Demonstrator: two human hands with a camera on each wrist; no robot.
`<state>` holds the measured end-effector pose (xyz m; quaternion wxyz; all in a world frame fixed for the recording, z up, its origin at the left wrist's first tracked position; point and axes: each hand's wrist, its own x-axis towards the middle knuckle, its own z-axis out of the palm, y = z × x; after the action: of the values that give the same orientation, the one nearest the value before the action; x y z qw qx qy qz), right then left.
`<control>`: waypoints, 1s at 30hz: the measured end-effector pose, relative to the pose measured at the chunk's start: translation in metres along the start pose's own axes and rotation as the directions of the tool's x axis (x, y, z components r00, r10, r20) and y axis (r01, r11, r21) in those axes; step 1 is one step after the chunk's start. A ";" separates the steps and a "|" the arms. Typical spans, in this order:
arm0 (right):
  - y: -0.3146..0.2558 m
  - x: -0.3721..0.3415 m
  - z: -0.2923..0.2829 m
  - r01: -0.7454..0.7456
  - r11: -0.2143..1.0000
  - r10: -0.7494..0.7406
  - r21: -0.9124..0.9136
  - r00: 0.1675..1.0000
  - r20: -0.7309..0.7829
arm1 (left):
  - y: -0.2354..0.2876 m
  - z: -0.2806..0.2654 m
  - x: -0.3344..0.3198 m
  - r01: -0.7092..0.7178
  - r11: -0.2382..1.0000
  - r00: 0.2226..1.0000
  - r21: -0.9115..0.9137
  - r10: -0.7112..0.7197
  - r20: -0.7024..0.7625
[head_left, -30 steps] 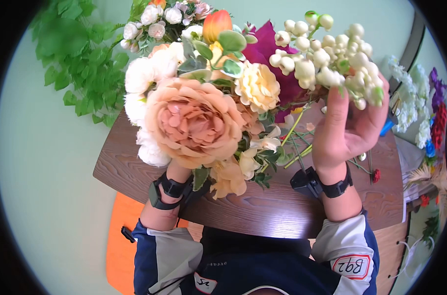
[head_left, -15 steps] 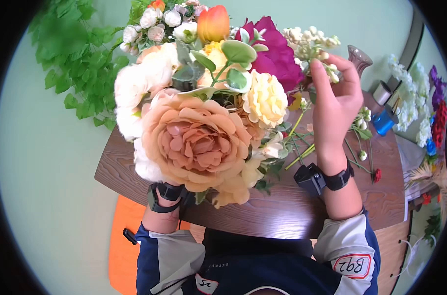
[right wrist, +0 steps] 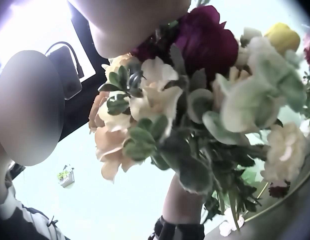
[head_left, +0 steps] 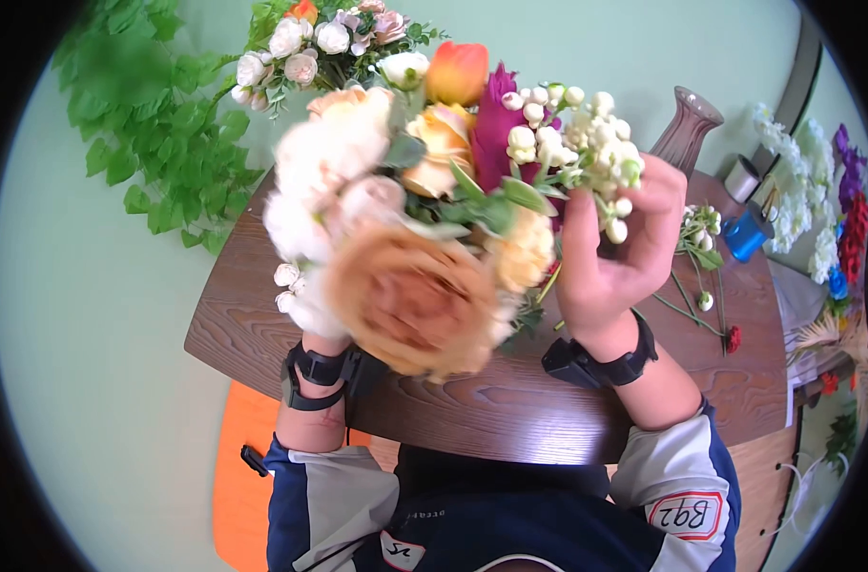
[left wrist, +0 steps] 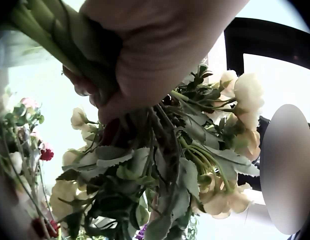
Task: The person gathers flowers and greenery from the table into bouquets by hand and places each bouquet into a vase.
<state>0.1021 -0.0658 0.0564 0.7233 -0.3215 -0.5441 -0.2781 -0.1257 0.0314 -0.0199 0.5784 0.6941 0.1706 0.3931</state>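
Note:
A large bouquet of artificial flowers (head_left: 405, 296) is held up over the table, with a big peach bloom in front, white blooms on the left and an orange tulip (head_left: 457, 72) at the top. My left hand (left wrist: 160, 55) grips its green stems (left wrist: 42, 30) below the blooms; the flowers hide that hand in the head view. At the bouquet's right side, my right hand (head_left: 620, 253) has its thumb and fingers curled round a sprig of white berries (head_left: 601, 143). A magenta flower (head_left: 496, 129) stands beside the berries.
Loose stems with white buds (head_left: 705, 301) and a small red flower (head_left: 733, 338) lie on the wooden table (head_left: 510, 415). A glass vase (head_left: 690, 124) and a blue spool (head_left: 747, 234) stand at the right. Leafy vines (head_left: 148, 105) hang at the left.
The bouquet has turned and tilted, its peach bloom shifting slightly lower. My right hand first drew back from the berries' top, then came left and down round the berry sprig.

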 end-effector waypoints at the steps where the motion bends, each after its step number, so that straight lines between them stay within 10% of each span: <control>1: 0.000 -0.004 -0.001 0.027 1.000 -0.027 -0.011 1.000 -0.009 | -0.025 -0.016 0.001 0.001 1.000 1.000 0.000 -0.001 -0.001; 3: -0.010 -0.006 -0.001 0.012 1.000 -0.011 0.029 0.999 -0.038 | -0.089 -0.051 0.005 -0.106 0.707 0.968 0.699 0.235 -0.091; 4: -0.014 -0.005 -0.003 0.018 1.000 -0.019 -0.023 1.000 -0.018 | -0.079 -0.042 0.005 -0.292 0.956 0.956 -0.010 0.292 -0.033; 5: -0.016 -0.004 -0.004 0.026 0.997 -0.026 -0.076 1.000 0.002 | -0.061 -0.029 0.006 -0.279 0.639 0.928 -0.716 0.371 -0.031; 7: -0.019 -0.005 -0.006 0.035 0.996 -0.036 -0.077 0.999 -0.014 | -0.049 -0.019 -0.012 -0.242 0.780 0.956 -0.577 0.091 -0.279; 8: -0.020 -0.005 -0.007 0.058 0.994 -0.058 -0.094 0.998 0.002 | -0.050 -0.020 -0.016 -0.119 0.984 0.974 -0.130 0.091 -0.207; 9: -0.021 -0.006 -0.007 0.081 0.990 -0.080 -0.112 0.997 0.019 | -0.051 -0.021 -0.017 0.001 0.934 0.988 0.358 0.055 -0.145; 13: -0.020 -0.012 0.001 0.045 0.994 -0.046 -0.095 0.999 -0.013 | -0.058 -0.012 -0.010 0.192 0.935 0.954 0.298 -0.106 -0.281; 14: -0.021 -0.013 0.002 0.025 0.996 -0.027 -0.089 0.999 -0.023 | -0.102 -0.037 -0.003 -0.479 0.802 0.873 0.358 0.476 0.101; 19: -0.030 -0.022 0.007 -0.048 0.999 0.048 -0.022 0.998 0.036 | -0.116 -0.036 -0.023 -0.442 0.860 0.895 0.255 0.442 0.059; 25: -0.037 -0.030 0.015 -0.542 0.799 0.551 0.260 0.833 0.044 | -0.130 -0.072 -0.086 -0.387 0.918 0.921 0.086 0.389 -0.002; 30: -0.046 -0.028 0.017 -0.428 0.853 0.404 0.299 0.904 0.141 | -0.140 -0.068 -0.122 -0.339 0.939 0.941 -0.054 0.337 -0.041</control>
<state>0.0501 -0.0813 0.0406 0.7887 -0.3187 -0.5256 -0.0103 -0.2223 0.0309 -0.1923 0.5203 0.6892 0.0459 0.5021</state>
